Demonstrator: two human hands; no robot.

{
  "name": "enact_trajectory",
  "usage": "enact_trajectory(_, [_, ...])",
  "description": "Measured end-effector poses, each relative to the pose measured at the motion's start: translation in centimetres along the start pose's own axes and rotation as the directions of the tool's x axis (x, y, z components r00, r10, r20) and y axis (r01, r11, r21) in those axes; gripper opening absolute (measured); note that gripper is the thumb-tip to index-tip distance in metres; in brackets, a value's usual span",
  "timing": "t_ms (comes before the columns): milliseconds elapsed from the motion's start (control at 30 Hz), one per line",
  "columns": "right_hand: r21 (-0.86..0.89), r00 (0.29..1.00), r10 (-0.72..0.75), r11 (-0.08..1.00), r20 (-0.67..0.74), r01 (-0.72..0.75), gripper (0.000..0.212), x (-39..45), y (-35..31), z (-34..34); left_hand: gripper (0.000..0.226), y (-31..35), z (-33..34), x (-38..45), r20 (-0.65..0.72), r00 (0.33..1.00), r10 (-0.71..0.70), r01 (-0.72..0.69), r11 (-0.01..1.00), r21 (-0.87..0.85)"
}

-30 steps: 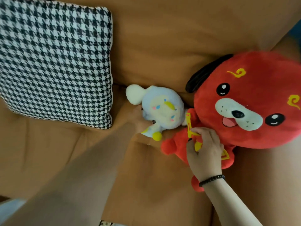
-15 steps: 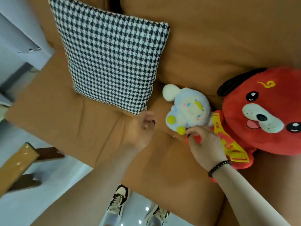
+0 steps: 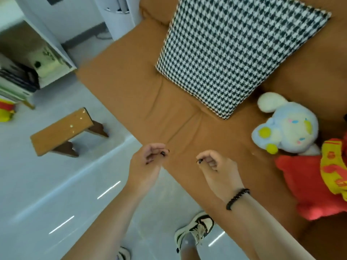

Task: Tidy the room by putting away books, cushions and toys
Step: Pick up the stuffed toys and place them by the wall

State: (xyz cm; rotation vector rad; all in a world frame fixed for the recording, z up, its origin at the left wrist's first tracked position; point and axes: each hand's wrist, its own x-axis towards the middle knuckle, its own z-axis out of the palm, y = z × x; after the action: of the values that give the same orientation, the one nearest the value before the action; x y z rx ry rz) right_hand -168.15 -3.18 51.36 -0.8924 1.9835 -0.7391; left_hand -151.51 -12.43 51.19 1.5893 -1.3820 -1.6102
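Left hand (image 3: pixel 148 162) and right hand (image 3: pixel 216 166) hover loosely curled, holding nothing. The pale blue plush bunny (image 3: pixel 287 126) leans on the red plush dog (image 3: pixel 309 182) beside the houndstooth cushion (image 3: pixel 234 51) on the orange fabric sofa (image 3: pixel 142 94). Risk: the propped bunny may topple.

Red plush dog (image 3: pixel 308 186): cut off by the right picture edge; head out of view, only body and yellow bib showing.
Blue plush toy (image 3: pixel 287 126): lower part hidden behind the dog's body.
Houndstooth cushion (image 3: pixel 234 53): top cut off by the upper picture edge.
Sofa (image 3: pixel 142 87): back and right end run out of the picture.
Shelf unit (image 3: pixel 39 57): blurred; contents unreadable.
Red and yellow object (image 3: pixel 6 112): cut by the left edge, unidentifiable.
Left shoe (image 3: pixel 123 254): mostly hidden behind the forearm.
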Motion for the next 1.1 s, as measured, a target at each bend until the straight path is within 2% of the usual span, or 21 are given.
enact_trajectory(267, [-0.019,0.997,-0.025,0.999,0.074,0.027,0.017,-1.2,-9.6,15.3,0.028,-3.9,-17.8,-0.9,-0.150,0.985,-0.082,0.068,0.993,-0.092])
enact_trajectory(433, [0.124,0.989,0.006,0.992,0.149,-0.024,0.025,-3.3,-17.1,28.4,0.029,-7.0,-30.4,-3.1,-0.234,0.958,-0.168,0.135,0.980,-0.148])
enact_trajectory(667, [0.102,0.950,-0.063,0.994,0.305,0.033,0.022,-5.8,-27.7,44.7,0.021,-9.9,-47.9,-5.7,-0.364,0.878,-0.310,0.209,0.933,-0.292])
enact_trajectory(867, [0.030,0.901,-0.102,0.995,0.422,0.099,0.018,-5.5,-33.5,53.5,0.023,-9.9,-58.3,-4.4,-0.431,0.821,-0.373,0.196,0.895,-0.401])
enact_trajectory(1100, [-0.029,0.852,-0.081,0.993,0.516,0.113,0.024,-0.2,-39.5,63.1,0.025,-11.3,-67.6,1.9,-0.454,0.727,-0.515,0.207,0.795,-0.570])
